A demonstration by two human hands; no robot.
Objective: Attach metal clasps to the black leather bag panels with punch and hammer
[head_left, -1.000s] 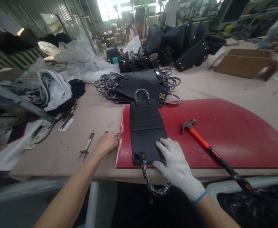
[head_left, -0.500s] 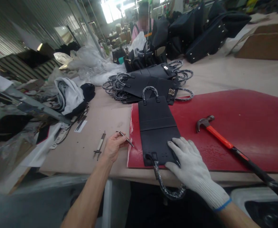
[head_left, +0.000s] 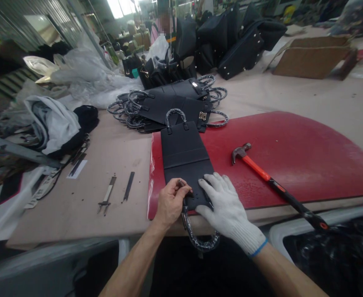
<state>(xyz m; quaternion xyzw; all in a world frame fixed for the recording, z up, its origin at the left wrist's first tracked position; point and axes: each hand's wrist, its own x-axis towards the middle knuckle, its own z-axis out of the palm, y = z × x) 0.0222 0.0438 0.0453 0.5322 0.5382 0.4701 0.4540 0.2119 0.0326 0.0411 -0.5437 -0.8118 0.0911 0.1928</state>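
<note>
Bag panel, black, lies flat on red board, near handle hanging past board's front edge. Right hand, gloved, grip spread flat, presses panel steady. Left hand grip pinches thin metal tool at board's front edge. Hammer lies on board.

On the desk lie one red mat, one flat black bag panel with two wrapped handles, one hammer, two slim metal tools and one cardboard box. Two hands show: one bare left hand and one right hand in a white glove. The stacked black panels behind overlap too much to count.
</note>
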